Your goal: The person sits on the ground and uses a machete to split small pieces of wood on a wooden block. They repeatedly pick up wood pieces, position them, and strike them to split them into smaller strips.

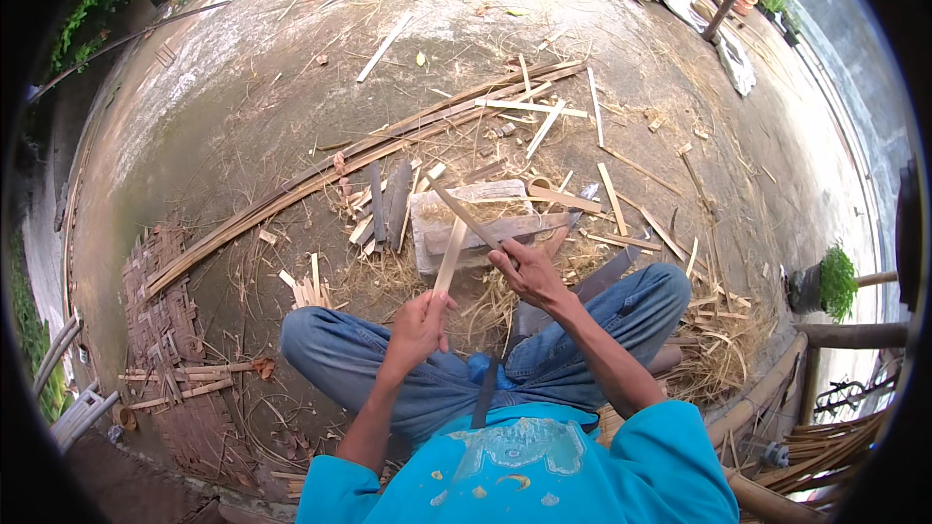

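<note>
I sit cross-legged with both hands raised over a pale rectangular block [424, 247] on the ground. My left hand [419, 328] is closed round the lower end of a flat, light bamboo strip [450, 260], which points up and away from me. In my right hand [532, 274] is a long, narrow brown piece [458, 208]; whether it is a knife blade or another strip I cannot tell. It slants to the far left, crossing the strip's upper end. A wedge-shaped piece of wood [519, 226] lies across the block. Beside my right knee is a dark flat piece [607, 275].
Beyond the block, long bamboo slats [320, 175] run diagonally over the ground. Dark short pieces [396, 196] and loose strips lie around it. Curly shavings [714, 359] heap by my right knee. At left is a worn woven mat [165, 301]; at right, a potted plant [820, 283].
</note>
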A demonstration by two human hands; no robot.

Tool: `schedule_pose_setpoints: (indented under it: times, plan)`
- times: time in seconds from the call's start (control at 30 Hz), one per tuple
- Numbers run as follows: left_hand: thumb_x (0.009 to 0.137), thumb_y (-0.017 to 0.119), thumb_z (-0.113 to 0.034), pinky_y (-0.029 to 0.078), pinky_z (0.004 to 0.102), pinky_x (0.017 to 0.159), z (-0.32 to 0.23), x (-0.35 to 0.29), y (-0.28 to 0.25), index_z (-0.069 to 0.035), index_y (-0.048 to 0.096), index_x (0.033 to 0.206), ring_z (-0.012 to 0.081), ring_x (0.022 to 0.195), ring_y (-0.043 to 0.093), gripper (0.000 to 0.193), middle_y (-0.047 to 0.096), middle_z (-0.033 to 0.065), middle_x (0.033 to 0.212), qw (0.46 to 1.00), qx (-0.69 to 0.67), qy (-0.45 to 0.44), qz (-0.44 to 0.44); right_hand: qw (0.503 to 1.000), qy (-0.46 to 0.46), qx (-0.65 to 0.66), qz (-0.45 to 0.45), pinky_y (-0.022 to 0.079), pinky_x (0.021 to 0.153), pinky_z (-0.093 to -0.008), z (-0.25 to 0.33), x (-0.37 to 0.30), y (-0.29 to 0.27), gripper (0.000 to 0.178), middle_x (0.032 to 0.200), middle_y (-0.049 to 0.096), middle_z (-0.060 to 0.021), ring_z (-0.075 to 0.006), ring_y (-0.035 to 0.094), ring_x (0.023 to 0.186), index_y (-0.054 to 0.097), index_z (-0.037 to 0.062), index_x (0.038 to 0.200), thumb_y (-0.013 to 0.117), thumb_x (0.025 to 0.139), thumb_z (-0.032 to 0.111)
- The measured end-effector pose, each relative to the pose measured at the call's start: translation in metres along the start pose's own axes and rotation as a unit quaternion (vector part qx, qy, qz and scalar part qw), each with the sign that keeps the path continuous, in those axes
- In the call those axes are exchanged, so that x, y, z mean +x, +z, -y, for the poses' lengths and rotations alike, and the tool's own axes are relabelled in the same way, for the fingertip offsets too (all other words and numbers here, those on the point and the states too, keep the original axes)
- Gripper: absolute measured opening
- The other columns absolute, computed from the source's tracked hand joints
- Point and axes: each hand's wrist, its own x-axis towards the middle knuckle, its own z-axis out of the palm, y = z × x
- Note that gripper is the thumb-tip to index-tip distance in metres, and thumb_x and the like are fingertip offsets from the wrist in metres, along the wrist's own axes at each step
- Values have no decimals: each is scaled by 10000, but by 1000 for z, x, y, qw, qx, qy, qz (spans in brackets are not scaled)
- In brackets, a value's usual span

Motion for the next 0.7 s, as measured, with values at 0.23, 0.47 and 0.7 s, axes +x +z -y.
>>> schedule_pose_setpoints:
  times: [0.23,0.47,0.7]
  plan:
    - [1118,458,-313,363,245,368,5,5,11,3,603,950,77,412,511,385,438,-35,565,999,19,18,31,999,-5,-50,-20,484,634,-478,-54,-6,28,564,689,610,-147,-346,632,656,565,28,843,571,1010,566]
    - [1100,508,-345,413,253,411,11,-20,11,14,660,1081,75,449,547,390,508,-21,617,1000,20,17,-2,951,255,153,-82,466,509,-282,-74,8,-39,611,566,507,-13,-104,557,539,665,11,879,562,1016,598]
    - [1038,617,-322,542,389,664,8,33,32,-40,664,1227,303,757,707,342,704,158,874,947,232,204,-87,914,138,381,-20,453,517,-233,40,14,-42,352,719,606,-2,-88,574,574,685,10,1091,744,965,333]
